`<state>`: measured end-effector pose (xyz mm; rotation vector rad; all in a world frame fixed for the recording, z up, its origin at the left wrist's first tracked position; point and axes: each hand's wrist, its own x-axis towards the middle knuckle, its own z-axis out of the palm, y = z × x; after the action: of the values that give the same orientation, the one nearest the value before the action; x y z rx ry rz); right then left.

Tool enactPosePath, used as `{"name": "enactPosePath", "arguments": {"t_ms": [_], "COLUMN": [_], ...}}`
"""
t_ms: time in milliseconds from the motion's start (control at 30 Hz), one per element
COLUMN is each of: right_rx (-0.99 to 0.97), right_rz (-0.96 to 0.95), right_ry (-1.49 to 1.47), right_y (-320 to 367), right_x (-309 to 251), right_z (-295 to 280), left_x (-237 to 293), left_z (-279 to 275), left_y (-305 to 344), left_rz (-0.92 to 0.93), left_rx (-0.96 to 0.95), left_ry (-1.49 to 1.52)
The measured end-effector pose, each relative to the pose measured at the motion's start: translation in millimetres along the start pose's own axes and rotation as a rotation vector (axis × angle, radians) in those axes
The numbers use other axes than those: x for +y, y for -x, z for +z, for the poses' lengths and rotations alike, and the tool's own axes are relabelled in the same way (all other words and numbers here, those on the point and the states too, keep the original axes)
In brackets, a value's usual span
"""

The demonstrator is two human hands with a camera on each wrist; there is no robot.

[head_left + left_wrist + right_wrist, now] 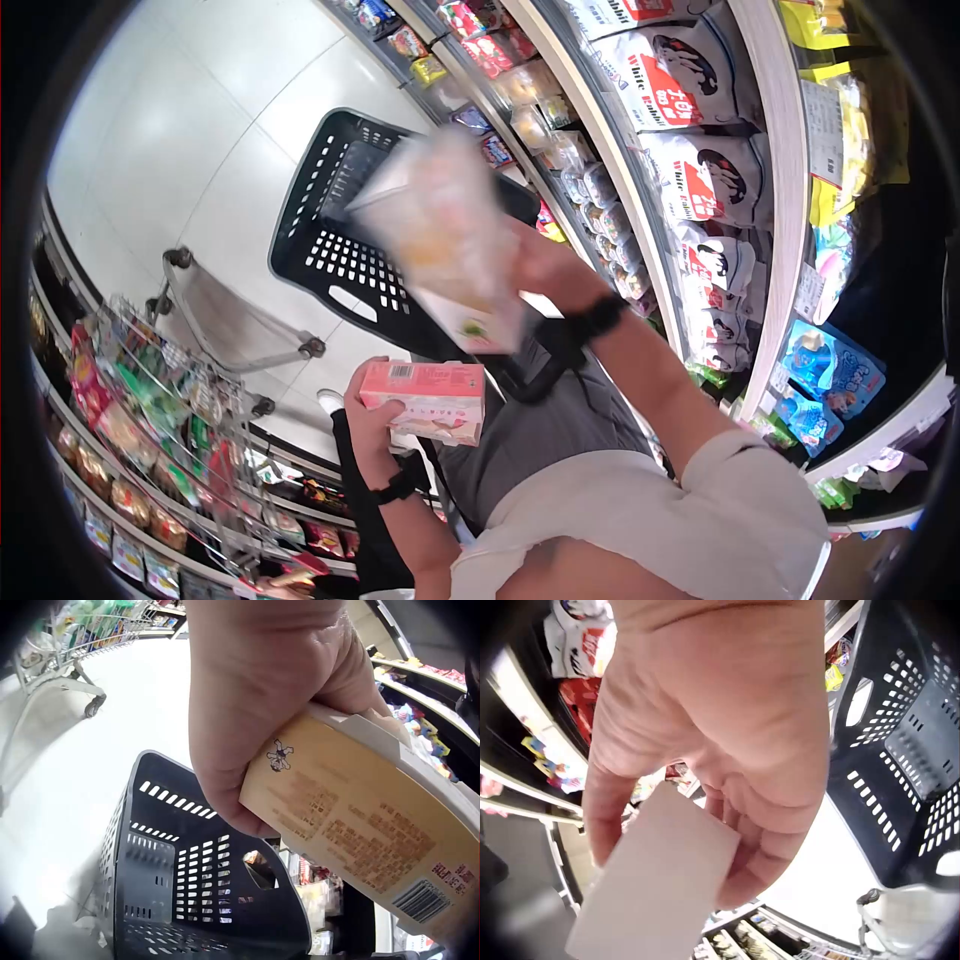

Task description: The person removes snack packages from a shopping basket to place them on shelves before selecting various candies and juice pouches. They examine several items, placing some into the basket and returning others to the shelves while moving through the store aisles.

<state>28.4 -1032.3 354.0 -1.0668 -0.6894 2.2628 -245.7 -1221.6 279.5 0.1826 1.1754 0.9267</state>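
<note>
In the head view, my left hand (pixel 372 425) grips a small pink box (pixel 425 385) by its left end, thumb across the front. A barcode shows on its pink face. From the left wrist, the box (pixel 345 817) shows a cream face with brown print and a barcode. My right hand (pixel 555 268) holds a second box (pixel 450 240), pale and motion-blurred, raised over a black shopping basket (pixel 345 312). In the right wrist view, my right hand (pixel 712 742) has its thumb and fingers on opposite sides of this box (pixel 656 877), whose plain white face is toward the camera.
On the right, shelves hold White Rabbit bags (pixel 670 85), blue packets (pixel 830 365) and small wrapped goods (pixel 535 120). A wire shopping cart (pixel 185 420) with colourful packets stands at the left, beside more stocked shelves. White tiled floor (pixel 200 90) lies beyond the basket.
</note>
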Motion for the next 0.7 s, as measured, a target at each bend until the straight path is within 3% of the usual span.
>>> {"name": "enactPosePath", "arguments": {"t_ms": [33, 100, 200, 233, 300, 333, 367, 433, 500, 567, 700], "right_rx": [0.051, 0.004, -0.157, -0.104, 0.033, 0.146, 0.317, 0.492, 0.564, 0.708, 0.734], "right_rz": [0.043, -0.003, -0.145, -0.148, -0.352, -0.331, -0.132, -0.017, -0.017, -0.311, -0.378], "right_ry": [0.169, -0.056, -0.233, -0.225, 0.197, 0.215, 0.333, 0.614, 0.585, 0.436, 0.617], "right_y": [30, 79, 119, 135, 161, 171, 184, 182, 153, 120, 59], "right_x": [5, 23, 22, 21, 13, 9, 3, 10, 32, 52, 86], "right_z": [-3, -8, -15, -31, -49, -53, -62, -79, -85, -113, -170], "left_x": [-6, -15, -14, -16, -20, -23, -24, -27, -33, -42, -64], "left_z": [-3, 1, 20, 29, 46, 49, 48, 46, 38, 30, 17], "left_y": [1, 6, 11, 16, 28, 34, 39, 51, 60, 69, 73], "left_rz": [-0.024, 0.006, -0.025, -0.015, -0.055, -0.096, -0.089, -0.066, -0.067, -0.069, -0.13], "left_rx": [-0.065, -0.108, -0.443, -0.434, -0.592, -0.592, -0.584, -0.529, -0.475, -0.42, -0.404], "left_ry": [-0.002, 0.023, -0.166, -0.149, -0.174, -0.172, -0.154, -0.226, -0.226, -0.234, -0.233]}}
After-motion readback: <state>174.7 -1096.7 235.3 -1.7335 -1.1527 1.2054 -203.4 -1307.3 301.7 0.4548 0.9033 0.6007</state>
